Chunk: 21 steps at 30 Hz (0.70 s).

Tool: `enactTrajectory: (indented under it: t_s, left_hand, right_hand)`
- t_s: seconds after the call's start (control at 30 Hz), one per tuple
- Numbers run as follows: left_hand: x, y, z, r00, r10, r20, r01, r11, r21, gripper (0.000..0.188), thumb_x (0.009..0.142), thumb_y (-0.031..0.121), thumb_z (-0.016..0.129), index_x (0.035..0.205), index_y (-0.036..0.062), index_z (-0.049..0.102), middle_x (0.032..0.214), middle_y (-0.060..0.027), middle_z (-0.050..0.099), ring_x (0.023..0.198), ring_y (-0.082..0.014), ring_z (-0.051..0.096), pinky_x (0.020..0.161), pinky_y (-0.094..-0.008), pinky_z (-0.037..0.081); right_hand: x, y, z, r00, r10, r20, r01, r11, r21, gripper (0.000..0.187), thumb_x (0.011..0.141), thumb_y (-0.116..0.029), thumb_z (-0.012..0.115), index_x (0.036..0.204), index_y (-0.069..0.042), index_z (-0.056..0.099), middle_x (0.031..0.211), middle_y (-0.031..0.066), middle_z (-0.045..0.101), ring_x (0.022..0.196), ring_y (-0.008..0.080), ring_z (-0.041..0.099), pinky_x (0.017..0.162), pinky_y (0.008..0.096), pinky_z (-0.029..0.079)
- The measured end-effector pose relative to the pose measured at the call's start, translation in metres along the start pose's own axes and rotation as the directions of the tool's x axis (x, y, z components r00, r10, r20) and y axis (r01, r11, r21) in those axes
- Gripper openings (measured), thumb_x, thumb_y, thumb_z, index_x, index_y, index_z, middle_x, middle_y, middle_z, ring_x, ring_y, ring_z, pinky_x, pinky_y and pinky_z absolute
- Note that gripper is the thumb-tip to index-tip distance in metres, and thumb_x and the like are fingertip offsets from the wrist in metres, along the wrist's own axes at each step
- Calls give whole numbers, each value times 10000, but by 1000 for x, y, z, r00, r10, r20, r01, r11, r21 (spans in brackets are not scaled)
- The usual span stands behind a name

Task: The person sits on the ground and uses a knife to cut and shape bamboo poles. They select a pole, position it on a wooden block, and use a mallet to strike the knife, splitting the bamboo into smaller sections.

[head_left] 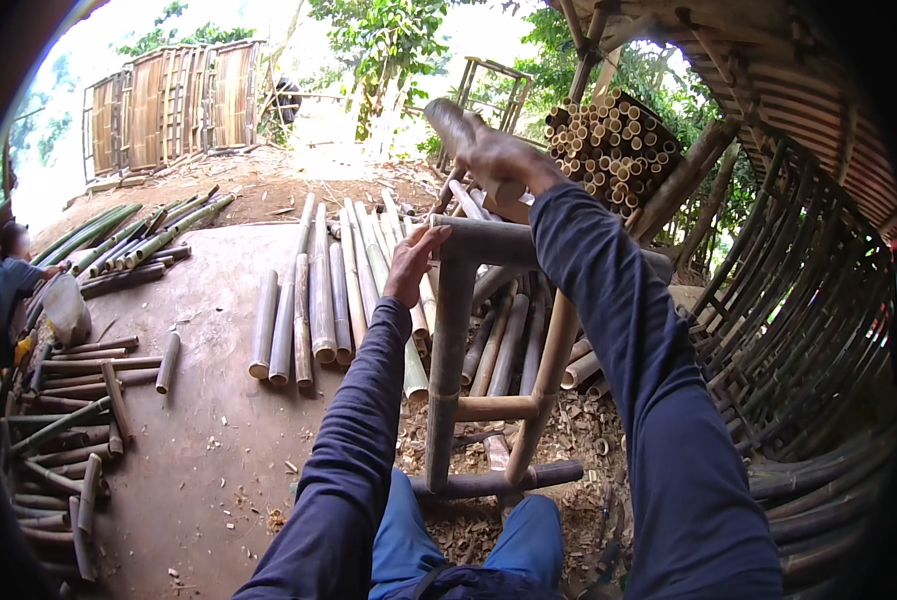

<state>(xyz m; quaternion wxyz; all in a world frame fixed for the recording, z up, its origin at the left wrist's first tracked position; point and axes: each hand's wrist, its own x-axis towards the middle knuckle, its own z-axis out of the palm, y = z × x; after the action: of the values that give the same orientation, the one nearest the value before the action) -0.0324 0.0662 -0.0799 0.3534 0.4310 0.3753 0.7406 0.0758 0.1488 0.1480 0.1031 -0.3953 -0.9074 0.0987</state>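
Frame [496, 408] stands roughly upright just ahead of the knees [405, 525], bamboo, so I'd expect stiff, light for its bulk, a bit slippery on the smooth skin and prone to splitting at the ends; take it by the top bar [493, 241] or a leg near a joint. Long axis runs along the legs [449, 345], top bar crosswise, left to right. Left grip [415, 262] lies on the bar's left end, can't tell if pinching; right grip [508, 160] wraps a blurred club [450, 125].
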Motion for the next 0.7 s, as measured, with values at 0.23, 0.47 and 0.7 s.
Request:
enactTrajectory:
  t_s: [0.23,0.47,0.7]
  left_hand:
    - [3,-7,-8,999,-34,34,33,999,22,424,915,515,692,1218,218,699,1170,51,653,1117,-100,551,941,-430,398]
    - [20,-35,-17,997,54,57,-55,998,9,471,972,485,629,1317,170,685,1307,42,645,1141,-92,572,930,-380,467]
    - [40,-30,-50,968,163,192,-187,975,117,447,1067,362,494,1452,146,562,1497,-7,534,1304,-138,542,981,-390,523]
  right_hand:
    - [-10,-16,-2,974,-11,226,92,932,-351,746,805,-301,759,1472,-74,515,1382,208,632,1216,331,639,996,477,522]
    - [-48,11,-4,953,-59,296,145,950,-277,987,773,-431,757,1612,-110,348,1509,260,517,1349,358,546,1097,406,447]
    - [-273,163,80,809,-218,-546,403,882,245,903,917,-342,720,1603,-49,211,1550,278,407,1440,368,451,1199,441,362]
